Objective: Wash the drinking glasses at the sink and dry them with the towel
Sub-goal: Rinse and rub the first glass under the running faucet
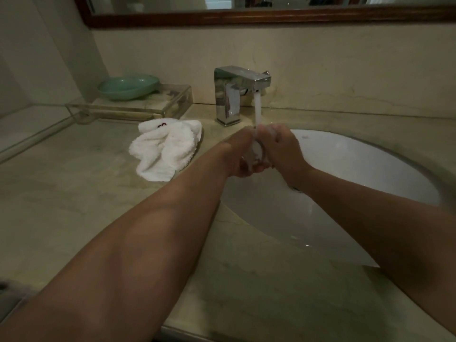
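Observation:
Over the left side of the white sink [357, 174], both hands meet under the running water [257, 109] from the chrome faucet [237, 95]. My left hand [238, 156] and my right hand [283, 149] curl round a clear drinking glass [256, 152] held between them. The glass is mostly hidden by the fingers and looks whitish from the water. A crumpled white towel [165, 146] lies on the counter, to the left of the hands and apart from them.
A clear acrylic tray [138, 107] with a green dish [128, 86] on it stands at the back left of the marble counter [74, 193]. A wood-framed mirror [246, 17] hangs above the backsplash. The wall closes the left side.

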### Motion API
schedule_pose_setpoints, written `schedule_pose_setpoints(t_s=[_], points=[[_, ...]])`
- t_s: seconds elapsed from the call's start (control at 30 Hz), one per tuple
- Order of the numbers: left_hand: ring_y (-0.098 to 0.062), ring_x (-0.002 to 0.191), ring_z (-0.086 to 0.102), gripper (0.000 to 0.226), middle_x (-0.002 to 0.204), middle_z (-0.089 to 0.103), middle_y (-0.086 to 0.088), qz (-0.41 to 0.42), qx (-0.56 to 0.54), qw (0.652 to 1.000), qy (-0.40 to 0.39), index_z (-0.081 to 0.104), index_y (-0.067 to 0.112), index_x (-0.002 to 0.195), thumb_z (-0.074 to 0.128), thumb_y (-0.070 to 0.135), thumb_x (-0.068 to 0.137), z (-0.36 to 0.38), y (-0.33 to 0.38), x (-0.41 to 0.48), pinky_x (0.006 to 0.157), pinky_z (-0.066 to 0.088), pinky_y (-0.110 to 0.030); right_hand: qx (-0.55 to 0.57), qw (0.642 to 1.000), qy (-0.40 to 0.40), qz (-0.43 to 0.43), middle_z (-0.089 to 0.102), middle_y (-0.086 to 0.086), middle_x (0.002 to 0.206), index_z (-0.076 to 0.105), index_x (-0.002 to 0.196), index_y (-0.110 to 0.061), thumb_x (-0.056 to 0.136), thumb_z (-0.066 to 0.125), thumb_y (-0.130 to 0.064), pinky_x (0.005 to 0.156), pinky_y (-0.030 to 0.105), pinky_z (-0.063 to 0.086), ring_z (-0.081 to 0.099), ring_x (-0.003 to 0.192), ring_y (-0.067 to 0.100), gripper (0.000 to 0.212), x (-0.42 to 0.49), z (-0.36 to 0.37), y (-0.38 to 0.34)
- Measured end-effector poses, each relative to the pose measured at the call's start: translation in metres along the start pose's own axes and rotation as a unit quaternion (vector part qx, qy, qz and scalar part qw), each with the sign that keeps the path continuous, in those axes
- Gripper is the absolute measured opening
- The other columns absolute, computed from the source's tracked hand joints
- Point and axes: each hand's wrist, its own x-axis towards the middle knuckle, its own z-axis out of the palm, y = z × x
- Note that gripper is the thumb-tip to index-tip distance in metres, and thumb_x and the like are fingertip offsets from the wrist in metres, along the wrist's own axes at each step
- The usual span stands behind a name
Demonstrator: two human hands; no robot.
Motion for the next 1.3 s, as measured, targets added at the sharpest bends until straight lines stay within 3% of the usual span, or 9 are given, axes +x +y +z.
schedule_pose_setpoints(t_s=[0.13,0.27,0.47,0.53,0.77,0.97,1.13,1.23,1.3], points=[[-0.019,0.057,0.065,0.066,0.085,0.073,-0.014,-0.015,0.007,1.0,-0.01,0.072,0.005,0.104,0.045,0.064,0.096,-0.002,-0.002,0.01,0.054,0.043,-0.021,-0.052,0.993,0.11,-0.001,0.062,0.013,0.071,0.064,0.074,-0.007,0.092,0.047,-0.038,0.07,0.053,0.053,0.062,0.072,0.032,0.04,0.017,-0.007,-0.002],[-0.016,0.062,0.064,0.076,0.086,0.073,-0.009,0.009,0.089,0.996,-0.001,0.076,0.01,0.1,0.056,0.08,0.078,-0.002,-0.002,0.013,0.061,0.043,-0.024,-0.053,0.993,0.107,-0.009,0.067,0.015,0.07,0.068,0.071,-0.016,0.1,0.047,-0.032,0.051,0.035,0.052,0.067,0.062,0.032,0.04,0.014,-0.009,-0.001],[-0.013,0.055,0.068,0.042,0.081,0.074,-0.006,0.008,0.011,1.0,0.009,0.072,0.013,0.094,0.059,0.052,0.088,-0.005,-0.002,0.009,0.055,0.038,-0.021,0.039,0.998,-0.038,-0.025,0.065,0.003,0.09,0.059,0.109,-0.007,0.1,0.059,-0.044,0.051,0.022,0.052,0.068,0.066,0.002,0.038,-0.002,-0.005,-0.002],[-0.013,0.053,0.063,0.037,0.074,0.07,-0.006,-0.007,-0.006,1.0,-0.019,0.07,0.014,0.085,0.058,0.05,0.087,-0.004,0.001,0.005,0.056,0.034,-0.022,0.067,0.996,-0.059,-0.015,0.064,0.002,0.084,0.06,0.107,-0.003,0.093,0.068,-0.045,0.048,0.025,0.05,0.066,0.061,0.006,0.045,0.0,-0.004,-0.006],[-0.019,0.06,0.066,0.07,0.084,0.071,-0.01,-0.014,-0.004,1.0,-0.005,0.071,0.008,0.115,0.053,0.071,0.089,-0.002,-0.002,0.01,0.056,0.05,-0.022,0.032,0.996,0.082,0.025,0.054,0.004,0.054,0.06,0.064,-0.015,0.095,0.061,-0.039,0.044,0.024,0.04,0.053,0.046,0.018,0.039,0.015,-0.011,-0.005],[-0.02,0.068,0.067,0.06,0.093,0.068,-0.008,0.018,0.041,0.999,0.029,0.068,0.011,0.108,0.059,0.068,0.089,0.0,-0.003,0.01,0.074,0.052,-0.03,0.006,0.997,0.074,0.006,0.062,0.009,0.062,0.068,0.082,-0.01,0.104,0.048,-0.038,0.043,0.024,0.043,0.059,0.047,0.017,0.041,0.01,-0.007,-0.001],[-0.015,0.054,0.063,0.029,0.07,0.07,-0.005,-0.006,-0.012,1.0,0.008,0.069,0.013,0.081,0.056,0.038,0.09,-0.002,0.002,0.001,0.055,0.036,-0.021,-0.01,0.996,-0.032,-0.077,0.065,0.002,0.083,0.058,0.1,-0.009,0.09,0.062,-0.062,0.052,0.025,0.051,0.065,0.069,0.013,0.054,0.002,-0.001,0.002],[-0.017,0.05,0.061,0.033,0.084,0.073,-0.01,-0.029,-0.022,0.999,0.014,0.071,0.009,0.096,0.05,0.033,0.089,-0.003,0.003,0.0,0.049,0.03,-0.019,-0.169,0.972,0.061,-0.151,0.061,-0.001,0.073,0.063,0.087,-0.011,0.09,0.069,-0.046,0.054,0.026,0.046,0.06,0.066,0.014,0.035,0.012,-0.001,0.0],[-0.018,0.052,0.061,0.041,0.092,0.074,-0.013,-0.025,-0.005,1.0,0.006,0.071,0.006,0.102,0.048,0.039,0.093,-0.002,0.003,-0.001,0.049,0.03,-0.018,-0.147,0.974,0.128,-0.116,0.058,0.007,0.066,0.064,0.077,-0.006,0.092,0.067,-0.036,0.056,0.033,0.044,0.055,0.062,0.018,0.034,0.021,-0.001,0.0]])
